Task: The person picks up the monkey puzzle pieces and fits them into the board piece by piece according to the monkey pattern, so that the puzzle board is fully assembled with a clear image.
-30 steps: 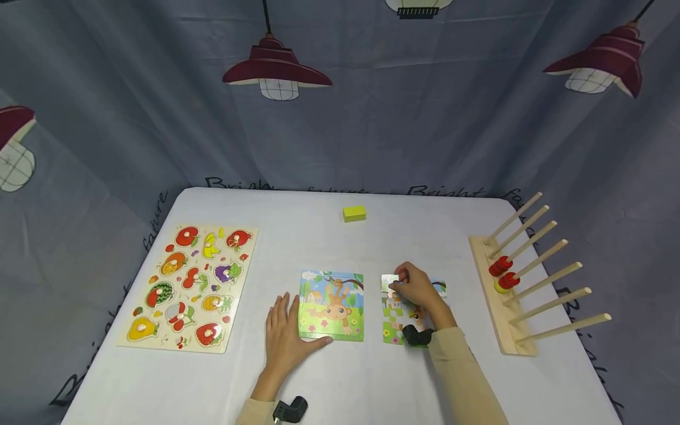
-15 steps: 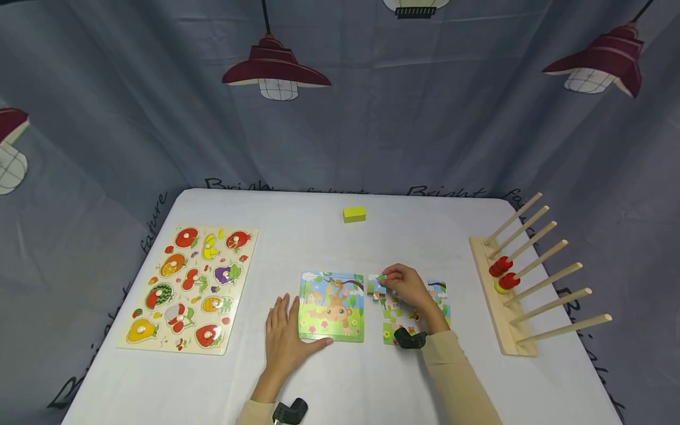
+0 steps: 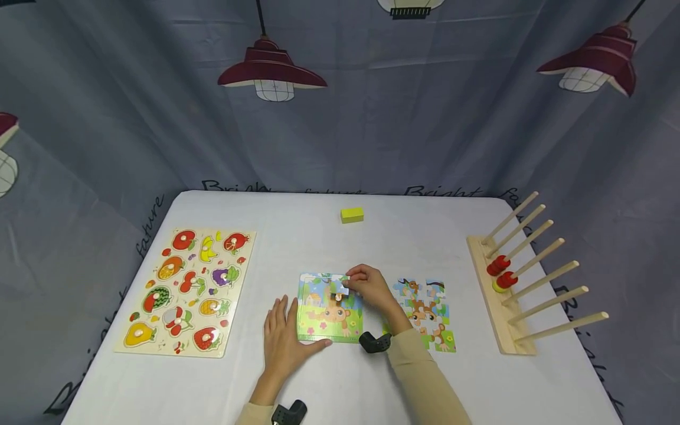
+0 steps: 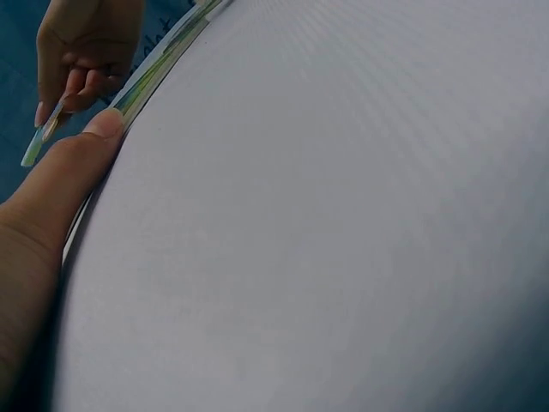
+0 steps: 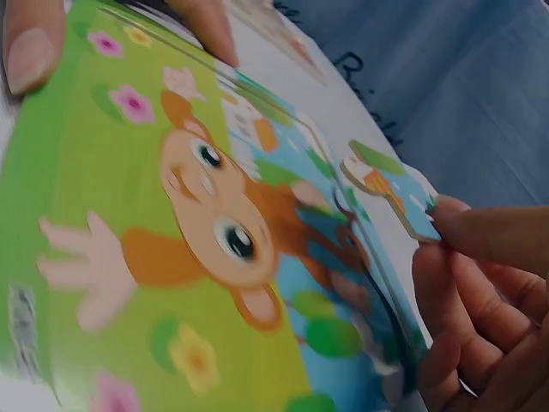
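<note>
A square puzzle board (image 3: 324, 324) printed with a hanging monkey lies at the middle of the table. My left hand (image 3: 287, 339) rests at its lower left corner, fingers spread and straight. In the left wrist view, the left thumb (image 4: 73, 167) touches the board's edge. Over the board's upper right part, my right hand (image 3: 374, 293) pinches a jigsaw piece (image 5: 390, 189) between thumb and fingertips. The piece is tilted above the picture in the right wrist view, apart from the board. Other jigsaw pieces (image 3: 425, 313) lie together to the right, partly hidden by the right arm.
At left lies a fruit peg puzzle (image 3: 186, 289). A yellow block (image 3: 352, 215) stands near the back edge. On the right is a wooden peg rack (image 3: 502, 301) with red and yellow beads (image 3: 498, 265). A grey curtain (image 3: 340, 118) hangs behind.
My right hand has lifted a jigsaw piece from the upper left of the loose pieces and carried it left over the board. The left hand stays in place.
</note>
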Tool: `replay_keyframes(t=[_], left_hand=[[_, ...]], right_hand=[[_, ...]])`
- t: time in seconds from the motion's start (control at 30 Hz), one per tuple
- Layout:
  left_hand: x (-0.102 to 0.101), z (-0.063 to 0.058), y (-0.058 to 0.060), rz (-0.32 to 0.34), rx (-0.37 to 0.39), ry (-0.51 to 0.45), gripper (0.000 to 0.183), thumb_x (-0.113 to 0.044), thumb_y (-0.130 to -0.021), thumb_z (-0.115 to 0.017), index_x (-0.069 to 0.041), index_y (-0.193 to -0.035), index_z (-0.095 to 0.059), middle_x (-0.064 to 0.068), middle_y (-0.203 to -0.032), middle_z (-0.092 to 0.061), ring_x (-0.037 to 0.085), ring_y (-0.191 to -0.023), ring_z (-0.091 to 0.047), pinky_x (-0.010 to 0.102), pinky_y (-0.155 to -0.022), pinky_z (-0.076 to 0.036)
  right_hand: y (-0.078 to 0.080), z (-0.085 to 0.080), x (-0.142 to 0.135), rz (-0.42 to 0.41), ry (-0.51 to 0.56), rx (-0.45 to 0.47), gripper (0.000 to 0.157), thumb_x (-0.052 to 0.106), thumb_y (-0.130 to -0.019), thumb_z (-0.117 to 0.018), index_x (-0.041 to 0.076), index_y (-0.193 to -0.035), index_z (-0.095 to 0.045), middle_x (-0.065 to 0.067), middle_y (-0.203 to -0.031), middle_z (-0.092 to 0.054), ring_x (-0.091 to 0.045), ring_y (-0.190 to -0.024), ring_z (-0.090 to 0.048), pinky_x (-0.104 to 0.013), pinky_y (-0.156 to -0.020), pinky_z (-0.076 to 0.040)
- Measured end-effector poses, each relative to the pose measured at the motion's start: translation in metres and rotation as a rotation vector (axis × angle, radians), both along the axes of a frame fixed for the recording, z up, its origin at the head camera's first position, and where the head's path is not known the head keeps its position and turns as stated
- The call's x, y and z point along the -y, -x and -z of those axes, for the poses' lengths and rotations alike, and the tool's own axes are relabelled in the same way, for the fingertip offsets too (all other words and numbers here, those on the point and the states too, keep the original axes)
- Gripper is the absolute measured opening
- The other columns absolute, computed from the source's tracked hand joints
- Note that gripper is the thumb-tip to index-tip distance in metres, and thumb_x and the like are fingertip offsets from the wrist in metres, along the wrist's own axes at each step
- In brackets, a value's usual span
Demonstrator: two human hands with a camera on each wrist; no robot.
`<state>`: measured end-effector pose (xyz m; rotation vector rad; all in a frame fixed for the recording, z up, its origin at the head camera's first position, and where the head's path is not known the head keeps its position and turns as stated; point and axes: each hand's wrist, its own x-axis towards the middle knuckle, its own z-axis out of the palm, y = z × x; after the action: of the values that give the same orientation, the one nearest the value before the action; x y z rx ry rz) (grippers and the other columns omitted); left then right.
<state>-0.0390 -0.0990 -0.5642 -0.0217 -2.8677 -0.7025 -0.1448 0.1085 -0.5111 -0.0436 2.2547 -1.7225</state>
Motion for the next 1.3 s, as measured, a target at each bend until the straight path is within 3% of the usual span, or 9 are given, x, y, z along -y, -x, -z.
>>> replay_keyframes(t=[0.07, 0.2, 0.43, 0.97, 1.3], left_hand=[[0.000, 0.000, 0.000, 0.001, -0.002, 0.003, 0.119, -0.081, -0.050, -0.061, -0.007, -0.139, -0.035, 0.017, -0.144, -0.031, 0.031, -0.137, -0.020, 0.046, -0.112, -0.013], [0.000, 0.001, -0.001, 0.002, -0.019, 0.009, 0.119, -0.081, -0.050, -0.061, -0.007, -0.138, -0.036, 0.018, -0.144, -0.032, 0.032, -0.136, -0.021, 0.046, -0.112, -0.014], [0.000, 0.001, -0.001, 0.003, -0.041, 0.009, 0.118, -0.081, -0.049, -0.061, -0.006, -0.137, -0.038, 0.018, -0.143, -0.033, 0.033, -0.136, -0.023, 0.046, -0.111, -0.015], [0.001, 0.002, -0.002, 0.005, -0.077, 0.012, 0.117, -0.079, -0.048, -0.064, -0.005, -0.136, -0.040, 0.019, -0.141, -0.035, 0.034, -0.133, -0.026, 0.047, -0.108, -0.018], [0.000, 0.001, -0.002, 0.004, -0.053, 0.019, 0.118, -0.081, -0.049, -0.062, -0.006, -0.137, -0.038, 0.018, -0.142, -0.034, 0.033, -0.134, -0.024, 0.047, -0.109, -0.017]], right_hand=[[0.000, 0.001, 0.009, 0.010, 0.012, -0.006, 0.023, 0.008, -0.079, -0.068, -0.002, -0.097, -0.059, -0.015, -0.075, -0.064, -0.037, -0.070, -0.061, -0.037, -0.061, -0.052], [0.003, 0.014, 0.022, -0.010, 0.011, -0.021, 0.023, 0.009, -0.079, -0.068, -0.002, -0.097, -0.059, -0.021, -0.078, -0.065, -0.029, -0.062, -0.062, -0.035, -0.057, -0.054], [0.008, 0.016, 0.039, -0.091, -0.136, -0.072, 0.020, 0.016, -0.080, -0.068, 0.004, -0.095, -0.061, -0.009, -0.074, -0.067, -0.011, -0.057, -0.060, -0.024, -0.050, -0.049], [0.009, 0.009, 0.064, -0.112, -0.415, -0.180, 0.019, 0.025, -0.081, -0.066, 0.012, -0.095, -0.064, 0.003, -0.075, -0.063, -0.006, -0.059, -0.053, -0.021, -0.054, -0.044], [0.010, 0.004, 0.067, -0.088, -0.505, -0.174, 0.018, 0.026, -0.079, -0.069, 0.015, -0.092, -0.065, 0.004, -0.074, -0.064, -0.007, -0.061, -0.055, -0.021, -0.053, -0.044]])
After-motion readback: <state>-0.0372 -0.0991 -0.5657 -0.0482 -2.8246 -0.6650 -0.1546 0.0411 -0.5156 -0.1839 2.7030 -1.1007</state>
